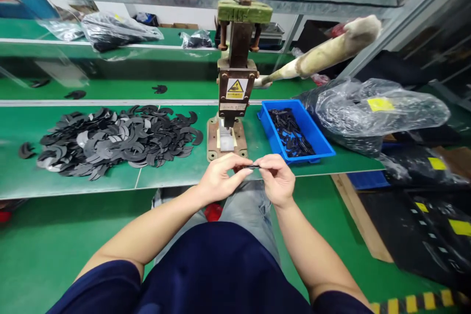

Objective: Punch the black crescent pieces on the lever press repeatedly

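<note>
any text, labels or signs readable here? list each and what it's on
Yellow triangle warning sign on the press: a pictogram, no words legible.
White strip label below it: print too small to read.
Yellow stickers on the plastic bags at right: no text legible.
Nothing legible on the blue bin or the small black piece held by the left hand and right hand.

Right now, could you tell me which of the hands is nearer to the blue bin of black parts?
Right. The right hand is just below the blue bin's near-left corner. The left hand is farther left, in front of the press base. Both pinch a thin black piece.
</note>
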`<state>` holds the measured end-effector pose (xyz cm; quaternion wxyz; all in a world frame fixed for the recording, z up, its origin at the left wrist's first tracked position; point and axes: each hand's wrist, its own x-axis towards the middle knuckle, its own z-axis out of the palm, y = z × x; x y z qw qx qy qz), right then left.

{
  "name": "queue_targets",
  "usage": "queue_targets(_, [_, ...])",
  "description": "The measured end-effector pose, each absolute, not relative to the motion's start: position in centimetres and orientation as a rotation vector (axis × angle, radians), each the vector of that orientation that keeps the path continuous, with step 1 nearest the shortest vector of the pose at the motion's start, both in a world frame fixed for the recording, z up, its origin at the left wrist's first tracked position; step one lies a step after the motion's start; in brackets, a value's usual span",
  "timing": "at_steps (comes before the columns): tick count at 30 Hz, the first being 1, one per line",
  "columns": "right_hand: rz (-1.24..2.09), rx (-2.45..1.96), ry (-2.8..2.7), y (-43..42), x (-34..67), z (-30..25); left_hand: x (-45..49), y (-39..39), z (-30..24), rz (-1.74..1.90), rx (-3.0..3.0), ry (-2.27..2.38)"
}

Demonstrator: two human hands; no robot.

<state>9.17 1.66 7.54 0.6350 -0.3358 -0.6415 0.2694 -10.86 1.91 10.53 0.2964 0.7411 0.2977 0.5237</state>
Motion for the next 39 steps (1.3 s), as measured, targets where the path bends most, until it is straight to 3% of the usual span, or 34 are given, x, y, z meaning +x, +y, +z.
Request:
queue_targets(16, [0.684,-0.638,-1.57,1.6,9.4,5.8,-12.5,0.4,10.8,1.327,1.992,0.76])
queue_targets(26, [0.725,-0.563,-1.815,1.9,9.9,7.3,-12.3,1.0,11.0,0.725,1.127,0.641])
queue_targets(29, [0.724,-0.624,-1.926,2.6,10.8,9.0,-12.6,2.3,10.0,0.735,1.061,0.604])
queue_targets(32, [0.585,-0.761,-1.826,4.4,12.5,12.2,-13.5,5.7,8.1,0.975,1.166,0.761])
queue_targets(35, [0.365,-0.761,-1.59,6.9,14.0,17.3,-15.1,10.4,6.0,1.273,1.281,1.029])
queue_targets(39, [0.266,-0.533,-1.531,9.1,13.6,24.9,-16.8,15.0,4.8,1.21,1.705,1.377])
